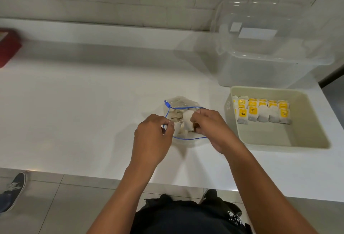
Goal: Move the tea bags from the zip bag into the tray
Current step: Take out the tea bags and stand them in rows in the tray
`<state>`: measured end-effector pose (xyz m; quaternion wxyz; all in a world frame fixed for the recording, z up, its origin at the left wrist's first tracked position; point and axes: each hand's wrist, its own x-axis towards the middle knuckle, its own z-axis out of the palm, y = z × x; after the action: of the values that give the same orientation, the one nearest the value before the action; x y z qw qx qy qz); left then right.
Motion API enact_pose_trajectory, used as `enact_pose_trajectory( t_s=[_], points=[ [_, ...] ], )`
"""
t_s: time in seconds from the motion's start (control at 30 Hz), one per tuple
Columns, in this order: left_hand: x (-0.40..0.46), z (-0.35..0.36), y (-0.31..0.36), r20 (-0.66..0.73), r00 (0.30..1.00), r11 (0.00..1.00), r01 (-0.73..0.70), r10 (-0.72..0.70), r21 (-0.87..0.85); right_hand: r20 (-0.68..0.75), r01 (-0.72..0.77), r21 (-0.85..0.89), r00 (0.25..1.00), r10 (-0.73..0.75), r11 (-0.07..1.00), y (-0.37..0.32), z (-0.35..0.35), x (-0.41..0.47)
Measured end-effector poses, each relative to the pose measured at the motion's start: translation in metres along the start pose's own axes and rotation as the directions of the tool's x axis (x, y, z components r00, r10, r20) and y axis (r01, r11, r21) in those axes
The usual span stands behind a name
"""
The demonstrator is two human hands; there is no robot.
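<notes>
Both hands over the white tabletop, working at the mouth of the zip bag, which lies directly between and just beyond them. Bag is clear with a blue zip rim; mouth spread open, blue slider at the far left corner of the rim. Left hand: fingers curled, pinching the near-left part of the bag's rim between thumb and fingertips. Right hand: fingers curled, reaching into the mouth from the right and gripping a tea bag, pale paper, partly raised above the others. A thin string shows between the two hands. More tea bags lie piled inside the bag, beyond the left hand's fingertips. Tray: beige, rectangular, on the tabletop just to the right of the right hand, not touching it. A row of tea bags with yellow tags lies side by side across its far half; near half bare. Beyond the tray, further from the right hand, stands a clear plastic box. Far to the left of the left hand, a red object at the frame edge, blurred
</notes>
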<state>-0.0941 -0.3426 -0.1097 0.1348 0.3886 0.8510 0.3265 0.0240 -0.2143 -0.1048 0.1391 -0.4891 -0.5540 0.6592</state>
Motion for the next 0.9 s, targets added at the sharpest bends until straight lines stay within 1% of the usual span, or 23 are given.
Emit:
enact_pose_trajectory(
  t_s=[0.07,0.1,0.23,0.33,0.43,0.53,0.6,0.67,0.7,0.77,0.83,0.9],
  points=[
    [-0.003,0.001,0.000,-0.005,1.000,1.000,-0.017,0.017,-0.016,0.073,-0.073,0.161,0.995,0.062,0.984,0.000,-0.003,-0.002],
    [-0.004,0.001,0.000,-0.010,1.000,0.999,-0.028,0.028,-0.031,0.106,-0.097,0.213,0.991,0.076,0.972,0.000,-0.005,-0.005],
    [-0.008,-0.005,0.003,-0.034,0.995,0.987,-0.096,0.093,-0.131,0.208,-0.157,0.379,0.975,0.082,0.912,0.002,-0.008,-0.011],
    [-0.011,-0.015,0.010,-0.100,0.981,0.964,-0.182,0.165,-0.192,0.248,-0.191,0.481,0.966,0.075,0.856,0.002,-0.008,-0.013],
    [-0.013,-0.026,0.020,-0.149,0.963,0.937,-0.255,0.224,-0.238,0.191,-0.135,0.484,0.981,0.045,0.864,0.004,-0.005,-0.013],
    [-0.016,-0.032,0.027,-0.120,0.973,0.927,-0.226,0.198,-0.300,0.099,-0.075,0.422,0.994,0.036,0.904,0.005,-0.003,-0.012],
    [-0.017,-0.032,0.028,-0.097,0.977,0.927,-0.212,0.191,-0.308,0.075,-0.046,0.366,0.997,0.019,0.930,0.004,-0.002,-0.013],
    [-0.017,-0.031,0.028,-0.074,0.979,0.930,-0.203,0.189,-0.306,0.096,-0.047,0.387,0.995,0.011,0.921,0.002,0.001,-0.014],
    [-0.017,-0.030,0.027,-0.059,0.981,0.932,-0.196,0.187,-0.304,0.115,-0.073,0.417,0.993,0.027,0.906,0.000,0.003,-0.015],
    [-0.017,-0.027,0.025,-0.029,0.984,0.934,-0.178,0.178,-0.309,0.169,-0.167,0.496,0.981,0.093,0.852,-0.002,0.007,-0.018],
    [-0.017,-0.025,0.022,0.001,0.986,0.939,-0.159,0.167,-0.306,0.221,-0.237,0.528,0.966,0.137,0.816,0.001,0.008,-0.019],
    [-0.018,-0.024,0.021,0.004,0.989,0.939,-0.140,0.148,-0.314,0.240,-0.224,0.528,0.965,0.109,0.819,0.005,0.008,-0.020]
  ],
)
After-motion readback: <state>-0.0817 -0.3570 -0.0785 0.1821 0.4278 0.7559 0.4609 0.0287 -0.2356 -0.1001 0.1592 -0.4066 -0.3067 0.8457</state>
